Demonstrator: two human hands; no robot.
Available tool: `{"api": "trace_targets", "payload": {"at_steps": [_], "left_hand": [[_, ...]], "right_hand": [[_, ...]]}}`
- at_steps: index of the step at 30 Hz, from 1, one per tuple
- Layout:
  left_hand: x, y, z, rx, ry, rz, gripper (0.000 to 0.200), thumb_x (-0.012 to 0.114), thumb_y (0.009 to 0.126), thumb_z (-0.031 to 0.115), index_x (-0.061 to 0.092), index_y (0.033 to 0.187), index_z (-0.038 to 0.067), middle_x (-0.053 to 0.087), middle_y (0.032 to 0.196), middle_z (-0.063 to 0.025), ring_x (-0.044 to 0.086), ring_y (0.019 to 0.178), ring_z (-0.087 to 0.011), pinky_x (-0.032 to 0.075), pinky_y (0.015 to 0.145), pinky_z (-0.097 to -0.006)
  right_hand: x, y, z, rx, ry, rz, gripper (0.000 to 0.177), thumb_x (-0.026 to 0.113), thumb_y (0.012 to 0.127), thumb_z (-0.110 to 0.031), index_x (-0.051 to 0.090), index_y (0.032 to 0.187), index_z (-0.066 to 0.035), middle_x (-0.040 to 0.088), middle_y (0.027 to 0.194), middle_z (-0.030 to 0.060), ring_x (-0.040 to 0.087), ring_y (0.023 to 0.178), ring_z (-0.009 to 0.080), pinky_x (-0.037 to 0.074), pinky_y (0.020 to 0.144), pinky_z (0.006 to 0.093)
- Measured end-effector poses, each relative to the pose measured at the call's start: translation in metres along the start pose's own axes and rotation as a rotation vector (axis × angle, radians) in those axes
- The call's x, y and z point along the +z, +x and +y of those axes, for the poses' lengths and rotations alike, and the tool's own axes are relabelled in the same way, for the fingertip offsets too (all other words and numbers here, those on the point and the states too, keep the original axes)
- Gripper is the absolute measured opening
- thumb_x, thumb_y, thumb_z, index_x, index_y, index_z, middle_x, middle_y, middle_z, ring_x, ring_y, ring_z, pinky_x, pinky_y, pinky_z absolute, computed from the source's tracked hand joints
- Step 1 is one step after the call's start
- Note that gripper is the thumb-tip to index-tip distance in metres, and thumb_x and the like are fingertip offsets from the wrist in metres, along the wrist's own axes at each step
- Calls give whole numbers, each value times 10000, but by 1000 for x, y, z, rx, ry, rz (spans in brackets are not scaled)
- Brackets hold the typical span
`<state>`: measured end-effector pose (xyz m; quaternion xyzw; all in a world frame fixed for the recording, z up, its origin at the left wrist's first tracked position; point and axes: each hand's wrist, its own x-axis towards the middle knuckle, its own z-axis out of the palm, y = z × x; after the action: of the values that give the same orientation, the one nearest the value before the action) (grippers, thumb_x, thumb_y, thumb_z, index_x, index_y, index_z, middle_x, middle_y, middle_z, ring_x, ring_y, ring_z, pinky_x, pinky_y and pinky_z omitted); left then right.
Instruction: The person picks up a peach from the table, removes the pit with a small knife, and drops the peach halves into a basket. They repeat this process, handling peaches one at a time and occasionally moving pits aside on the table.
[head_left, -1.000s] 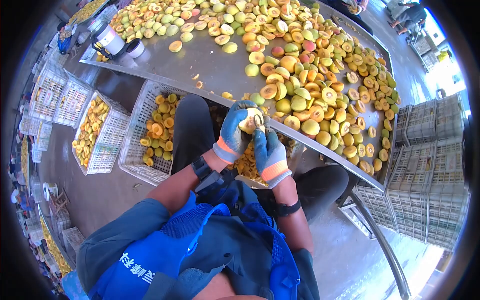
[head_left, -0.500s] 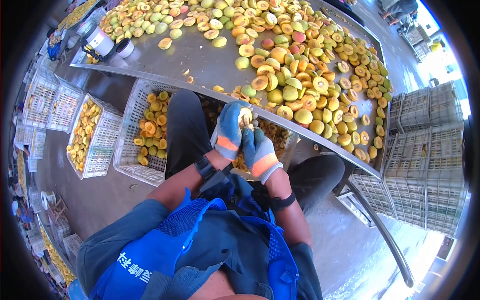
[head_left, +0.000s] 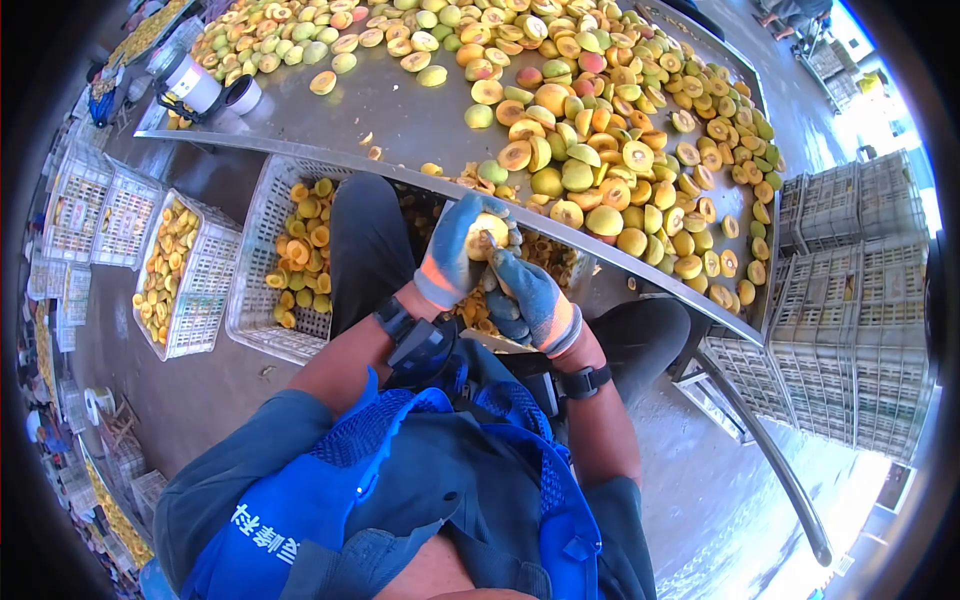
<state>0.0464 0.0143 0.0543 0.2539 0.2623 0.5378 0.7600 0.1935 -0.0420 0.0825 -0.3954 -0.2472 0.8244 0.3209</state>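
A halved peach, cut face up, is gripped in my left hand, which wears a blue-and-grey work glove with an orange band. My right hand, gloved alike, is closed with its fingertips at the near side of the peach half. Whatever those right fingers hold is hidden or too small to name. Both hands are over my lap, just in front of the edge of a metal table. Many yellow-green peach halves lie heaped on that table.
Between my legs, partly hidden, a container holds fruit pieces. To the left stand a crate and another crate, both with peach halves. Stacked crates rise at right. A white container and a cup sit on the table.
My right hand has moved right and turned, its fingers now lower and apart from the left palm. The left hand has tilted the peach half so its cut face shows more.
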Motion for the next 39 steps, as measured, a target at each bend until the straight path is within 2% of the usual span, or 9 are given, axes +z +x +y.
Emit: {"api": "trace_targets", "payload": {"at_steps": [16, 21, 24, 30, 33, 34, 36, 38, 39], "left_hand": [[-8, -2, -15, -110, 69, 317, 338, 540, 1014, 367, 588, 894, 54, 621, 790, -121, 640, 633, -224, 558, 575, -346], [-12, -5, -16, -45, 127, 178, 356, 545, 1041, 407, 568, 973, 58, 624, 792, -107, 657, 668, -229, 568, 595, -350], [-11, 0, -20, -173, -134, 138, 364, 549, 1037, 415, 583, 960, 60, 635, 823, -115, 658, 685, -225, 568, 625, -343], [-12, 2, -10, -349, -65, -70, 362, 558, 1025, 434, 618, 992, 79, 646, 893, -126, 665, 787, -259, 590, 719, -382], [-22, 16, 15, -196, -4, 158, 309, 561, 1034, 346, 649, 1041, 50, 686, 947, -146, 707, 850, -277, 607, 767, -396], [-45, 19, 25, -18, 146, 123, 269, 574, 1028, 260, 670, 1074, 12, 708, 983, -152, 728, 905, -281, 616, 796, -405], [-72, 13, 74, 401, 870, 72, 253, 579, 1018, 201, 664, 1082, -28, 703, 992, -143, 733, 926, -264, 623, 821, -399], [-91, -3, 119, 382, 831, 180, 249, 523, 1046, 164, 629, 1161, -30, 690, 1106, -181, 729, 1003, -284, 613, 902, -402], [-120, -2, 136, 298, 707, 321, 248, 491, 1063, 148, 620, 1180, -27, 678, 1169, -190, 721, 1023, -284, 602, 935, -410]], "right_hand": [[-1, 7, 14, 1, -357, 94, 456, 469, 1071, -485, 615, 910, -84, 474, 597, -49, 412, 443, 64, 287, 403, 226], [-8, 3, 20, 84, 4, -65, 415, 489, 1065, -475, 592, 924, -98, 437, 583, -53, 368, 412, 66, 273, 383, 220], [-13, 1, 17, 151, 242, -209, 399, 496, 1063, -468, 586, 937, -101, 420, 571, -51, 350, 404, 68, 267, 377, 215], [-26, 11, 41, 172, 579, -389, 425, 481, 1061, -481, 597, 1007, -75, 419, 582, -32, 340, 408, 73, 274, 377, 216], [-32, 10, 47, 89, 542, -415, 441, 486, 1055, -496, 597, 1015, -71, 428, 583, -22, 348, 406, 86, 277, 370, 229], [-33, 8, 45, 67, 488, -391, 420, 510, 1057, -460, 618, 1006, -57, 479, 590, 1, 390, 452, 109, 303, 423, 238], [-34, 13, 50, -69, -251, -17, 424, 517, 1057, -432, 641, 996, -31, 579, 649, 42, 523, 529, 153, 399, 482, 295], [-46, 20, 67, -233, -1077, 361, 421, 573, 1038, -395, 660, 982, 14, 700, 798, 123, 651, 735, 194, 509, 652, 374], [-49, 19, 74, -288, -965, 414, 393, 598, 1028, -374, 658, 996, 13, 701, 812, 135, 648, 747, 189, 513, 661, 374]]}}
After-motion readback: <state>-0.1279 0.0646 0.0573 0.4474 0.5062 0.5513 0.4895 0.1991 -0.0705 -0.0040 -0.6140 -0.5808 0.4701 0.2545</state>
